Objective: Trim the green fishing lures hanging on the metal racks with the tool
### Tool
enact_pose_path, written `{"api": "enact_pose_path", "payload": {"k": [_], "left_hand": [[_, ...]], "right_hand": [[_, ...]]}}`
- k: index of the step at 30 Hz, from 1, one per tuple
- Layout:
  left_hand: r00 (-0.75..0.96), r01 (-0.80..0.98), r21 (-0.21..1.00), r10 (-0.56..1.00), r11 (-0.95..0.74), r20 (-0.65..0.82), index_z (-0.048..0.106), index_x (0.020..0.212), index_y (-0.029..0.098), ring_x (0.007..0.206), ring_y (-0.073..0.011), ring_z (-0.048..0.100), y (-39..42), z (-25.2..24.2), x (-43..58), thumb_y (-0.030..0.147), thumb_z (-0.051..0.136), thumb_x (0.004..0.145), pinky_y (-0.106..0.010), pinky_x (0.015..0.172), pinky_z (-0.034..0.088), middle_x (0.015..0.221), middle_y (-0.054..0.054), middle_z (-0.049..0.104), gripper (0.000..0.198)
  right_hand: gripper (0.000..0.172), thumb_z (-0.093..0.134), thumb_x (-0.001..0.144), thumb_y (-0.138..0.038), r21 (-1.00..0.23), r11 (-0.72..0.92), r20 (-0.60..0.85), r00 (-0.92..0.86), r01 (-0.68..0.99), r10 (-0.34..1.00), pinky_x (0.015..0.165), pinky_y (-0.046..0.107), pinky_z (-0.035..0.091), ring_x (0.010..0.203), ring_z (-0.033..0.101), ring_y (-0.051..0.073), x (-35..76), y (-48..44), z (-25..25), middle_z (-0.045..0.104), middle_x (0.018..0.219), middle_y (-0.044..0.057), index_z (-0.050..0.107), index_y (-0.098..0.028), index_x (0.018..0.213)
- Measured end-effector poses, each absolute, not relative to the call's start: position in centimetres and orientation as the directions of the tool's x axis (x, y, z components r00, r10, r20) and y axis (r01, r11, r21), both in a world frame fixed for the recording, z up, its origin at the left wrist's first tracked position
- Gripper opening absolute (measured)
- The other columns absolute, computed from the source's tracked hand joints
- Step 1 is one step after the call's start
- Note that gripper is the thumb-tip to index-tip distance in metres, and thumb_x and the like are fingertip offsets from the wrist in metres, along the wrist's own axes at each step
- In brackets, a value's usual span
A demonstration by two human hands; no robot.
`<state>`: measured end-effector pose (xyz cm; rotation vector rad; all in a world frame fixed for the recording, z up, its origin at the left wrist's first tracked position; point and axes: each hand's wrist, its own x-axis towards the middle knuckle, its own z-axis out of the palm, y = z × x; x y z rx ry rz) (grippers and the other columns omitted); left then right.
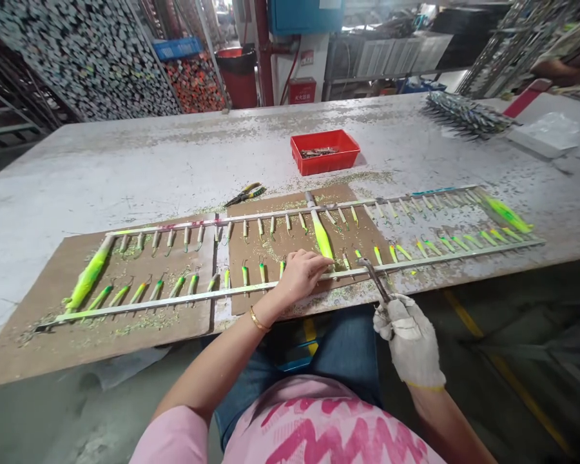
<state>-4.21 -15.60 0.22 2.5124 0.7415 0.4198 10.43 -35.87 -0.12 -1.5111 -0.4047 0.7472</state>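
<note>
The left hand's (299,277) fingers (316,263) lie extended and holding nothing on a metal rack (251,287), just below a neon-green lure (321,235). The gloved right hand (408,338) is curled shut around a steel tool (374,280), whose tip reaches the rack's bar. More lures (188,283) hang along the rack — it rests on cardboard (82,270) on a table (149,161) — with pliers (244,194) and a red tray (325,151) beyond.
</note>
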Motion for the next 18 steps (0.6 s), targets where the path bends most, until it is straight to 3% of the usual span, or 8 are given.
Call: {"api": "enact_pose_path", "payload": {"k": [4,7,14,18], "left_hand": [[0.86,0.411,0.326,0.481,-0.852,0.172,0.072,0.12,0.031,0.099,-0.0241,0.053,-14.6,0.6,-5.1,0.026,0.046,0.103,-0.041,0.091,0.034,0.098,-0.007,0.07,0.032],[0.885,0.385,0.243,0.43,-0.891,0.178,0.072,0.12,0.031,0.101,-0.025,0.051,-14.1,0.9,-5.7,0.024,0.049,0.101,-0.042,0.094,0.033,0.094,-0.008,0.068,0.031],[0.897,0.361,0.287,0.415,-0.887,0.153,0.074,0.115,0.032,0.099,-0.0238,0.05,-14.1,0.8,-6.4,0.024,0.053,0.098,-0.038,0.092,0.033,0.098,-0.008,0.065,0.028],[0.898,0.358,0.319,0.417,-0.877,0.138,0.075,0.113,0.031,0.099,-0.0234,0.049,-15.1,0.6,-6.0,0.03,0.046,0.102,-0.037,0.09,0.033,0.103,-0.009,0.062,0.031]], "right_hand": [[0.038,0.069,0.087,-0.057,-0.979,-0.116,-0.2,0.734,-0.165,0.65,0.045,0.019,0.041,0.059,0.056,0.01,10.6,-36.6,0.0,0.06,0.078,-0.001,0.061,-0.021,0.096],[0.038,0.068,0.087,-0.058,-0.981,-0.136,-0.191,0.733,-0.135,0.653,0.046,0.02,0.041,0.06,0.056,0.01,10.5,-37.0,-0.1,0.06,0.078,-0.001,0.061,-0.021,0.096],[0.038,0.068,0.087,-0.057,-0.981,-0.186,-0.168,0.671,-0.045,0.723,0.051,0.023,0.044,0.062,0.056,0.012,10.0,-37.2,-1.5,0.061,0.077,-0.001,0.062,-0.022,0.101],[0.038,0.07,0.085,-0.057,-0.977,-0.184,-0.212,0.618,-0.11,0.757,0.048,0.022,0.04,0.059,0.055,0.011,9.4,-36.3,-1.5,0.059,0.074,-0.002,0.061,-0.021,0.097]]}}
